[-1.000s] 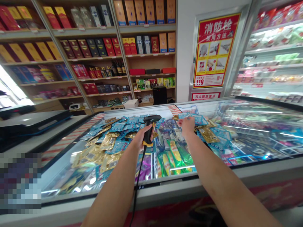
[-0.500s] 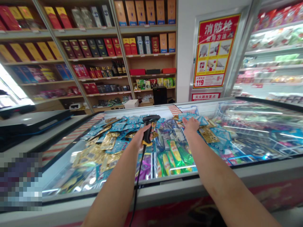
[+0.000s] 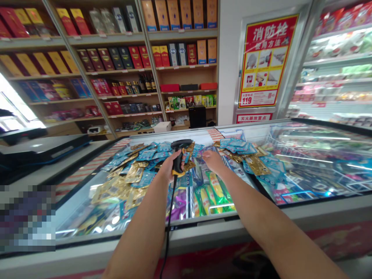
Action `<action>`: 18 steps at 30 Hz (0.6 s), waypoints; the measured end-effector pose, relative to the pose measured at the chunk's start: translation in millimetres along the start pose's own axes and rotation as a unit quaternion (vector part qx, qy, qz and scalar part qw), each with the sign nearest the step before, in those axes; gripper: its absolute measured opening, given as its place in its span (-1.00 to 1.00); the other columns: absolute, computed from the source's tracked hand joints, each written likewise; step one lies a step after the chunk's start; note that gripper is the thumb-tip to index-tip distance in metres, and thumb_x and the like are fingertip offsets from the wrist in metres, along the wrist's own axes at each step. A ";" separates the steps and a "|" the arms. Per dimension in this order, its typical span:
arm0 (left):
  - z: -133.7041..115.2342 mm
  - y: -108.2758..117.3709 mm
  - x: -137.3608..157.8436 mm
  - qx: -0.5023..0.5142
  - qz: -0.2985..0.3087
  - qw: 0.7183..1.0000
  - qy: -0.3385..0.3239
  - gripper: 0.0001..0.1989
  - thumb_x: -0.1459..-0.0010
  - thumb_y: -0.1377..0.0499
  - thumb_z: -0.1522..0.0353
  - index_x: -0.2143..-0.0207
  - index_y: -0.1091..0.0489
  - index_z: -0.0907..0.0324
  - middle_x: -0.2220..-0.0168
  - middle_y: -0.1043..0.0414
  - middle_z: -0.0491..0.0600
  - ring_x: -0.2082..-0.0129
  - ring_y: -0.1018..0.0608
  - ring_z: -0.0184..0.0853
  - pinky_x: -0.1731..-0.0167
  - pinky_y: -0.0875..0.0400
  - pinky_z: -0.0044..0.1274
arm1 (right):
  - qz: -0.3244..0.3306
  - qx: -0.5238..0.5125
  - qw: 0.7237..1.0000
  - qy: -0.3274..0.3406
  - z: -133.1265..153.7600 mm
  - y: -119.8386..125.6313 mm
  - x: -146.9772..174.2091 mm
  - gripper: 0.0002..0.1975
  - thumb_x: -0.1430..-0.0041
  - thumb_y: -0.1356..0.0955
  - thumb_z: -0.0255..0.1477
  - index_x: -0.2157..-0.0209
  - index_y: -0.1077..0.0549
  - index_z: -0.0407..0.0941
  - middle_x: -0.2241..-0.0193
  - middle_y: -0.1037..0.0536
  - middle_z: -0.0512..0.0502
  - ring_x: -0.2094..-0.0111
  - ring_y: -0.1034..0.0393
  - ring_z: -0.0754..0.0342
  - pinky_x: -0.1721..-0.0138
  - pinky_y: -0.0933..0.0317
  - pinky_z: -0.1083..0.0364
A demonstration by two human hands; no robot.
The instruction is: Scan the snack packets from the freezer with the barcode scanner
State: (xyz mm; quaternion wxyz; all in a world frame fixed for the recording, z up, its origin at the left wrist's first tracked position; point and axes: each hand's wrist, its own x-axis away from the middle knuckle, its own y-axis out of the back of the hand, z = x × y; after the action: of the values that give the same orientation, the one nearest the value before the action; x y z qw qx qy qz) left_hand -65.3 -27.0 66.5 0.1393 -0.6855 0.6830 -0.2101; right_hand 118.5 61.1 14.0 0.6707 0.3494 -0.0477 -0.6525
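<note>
Gripping a black-and-yellow plastic barcode scanner (image 3: 177,164) by its handle near mid-frame, the left hand (image 3: 167,168) wraps its fingers round it, likely leaving the scanner's head free to point. The right hand (image 3: 214,160), just right of centre, has curled fingers; whether they pinch anything, I cannot tell. Flat blue packets (image 3: 238,145) and shiny gold foil packets (image 3: 257,165) lie in 2 heaps, left and right, on a white-rimmed, glass-topped freezer (image 3: 209,230), probably parted to avoid mixing.
</note>
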 end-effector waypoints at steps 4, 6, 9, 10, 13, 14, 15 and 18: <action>-6.1 4.3 0.8 0.022 0.002 1.000 -0.015 -0.78 -0.04 -0.21 0.31 0.29 -0.33 0.25 0.51 -0.31 -0.12 0.66 -0.35 -0.53 0.73 -0.29 -0.70 | 0.087 0.078 0.992 0.040 15.8 -5.1 13.0 -0.88 -0.07 -0.32 -0.47 0.35 -0.51 -0.12 0.31 -0.56 -0.14 0.23 -0.43 0.00 0.22 -0.21 0.11; -8.8 5.8 1.5 0.030 0.008 0.999 -0.021 -0.77 -0.04 -0.20 0.31 0.25 -0.34 0.25 0.52 -0.30 -0.12 0.67 -0.35 -0.53 0.73 -0.29 -0.70 | 0.111 0.090 0.988 0.051 22.3 -1.6 15.8 -0.88 -0.06 -0.33 -0.44 0.40 -0.52 -0.13 0.36 -0.57 -0.12 0.28 -0.42 0.02 0.29 -0.18 0.13; -11.6 6.9 2.0 0.038 0.001 0.999 -0.031 -0.77 -0.07 -0.18 0.31 0.24 -0.34 0.25 0.52 -0.31 -0.12 0.67 -0.35 -0.53 0.74 -0.29 -0.70 | 0.171 0.101 0.979 0.054 32.0 5.2 19.0 -0.79 -0.06 -0.35 -0.30 0.48 -0.53 -0.14 0.49 -0.54 -0.06 0.40 -0.39 0.06 0.37 -0.14 0.16; -12.2 7.0 2.0 0.040 -0.006 0.999 -0.033 -0.78 -0.08 -0.17 0.31 0.24 -0.34 0.26 0.52 -0.31 -0.11 0.67 -0.35 -0.53 0.74 -0.28 -0.70 | 0.197 0.104 0.973 0.057 35.0 6.7 20.4 -0.72 -0.07 -0.34 -0.22 0.50 -0.53 -0.13 0.52 -0.53 -0.05 0.42 -0.38 0.07 0.38 -0.13 0.16; -12.6 7.3 1.4 0.046 -0.015 0.998 -0.031 -0.80 -0.09 -0.16 0.32 0.26 -0.33 0.27 0.53 -0.31 -0.11 0.68 -0.35 -0.53 0.75 -0.29 -0.70 | 0.248 0.115 0.959 0.075 41.7 6.0 26.1 -0.54 0.01 -0.32 0.02 0.43 -0.56 -0.11 0.45 -0.54 -0.09 0.33 -0.38 0.00 0.30 -0.15 0.13; -12.5 7.5 1.2 0.050 -0.014 0.998 -0.029 -0.80 -0.09 -0.16 0.32 0.26 -0.33 0.27 0.53 -0.31 -0.11 0.68 -0.35 -0.53 0.75 -0.29 -0.70 | 0.248 0.120 0.957 0.086 43.2 4.1 28.3 -0.48 0.07 -0.32 0.07 0.37 -0.57 -0.09 0.36 -0.54 -0.13 0.24 -0.37 -0.05 0.24 -0.16 0.10; -12.2 7.8 0.9 0.053 -0.013 0.998 -0.028 -0.80 -0.09 -0.16 0.32 0.26 -0.32 0.27 0.53 -0.31 -0.11 0.68 -0.36 -0.53 0.74 -0.29 -0.70 | 0.243 0.129 0.956 0.096 44.3 1.6 30.4 -0.42 0.13 -0.33 0.12 0.29 -0.57 -0.07 0.26 -0.53 -0.16 0.15 -0.34 -0.11 0.18 -0.15 0.07; -11.6 9.0 0.4 0.062 -0.012 0.998 -0.024 -0.80 -0.07 -0.17 0.33 0.28 -0.32 0.27 0.52 -0.32 -0.11 0.67 -0.37 -0.53 0.73 -0.32 -0.69 | 0.241 0.165 0.949 0.121 47.1 -6.1 35.1 -0.26 0.29 -0.38 0.15 0.11 -0.50 -0.03 0.06 -0.43 -0.21 -0.03 -0.21 -0.22 0.03 -0.08 -0.02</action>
State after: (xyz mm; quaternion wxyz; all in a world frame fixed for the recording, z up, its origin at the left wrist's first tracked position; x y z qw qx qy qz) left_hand -78.8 -26.6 72.4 0.1951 -0.6881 0.6573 -0.2374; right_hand 93.9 10.6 32.3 0.7415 0.5101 -0.1560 -0.4071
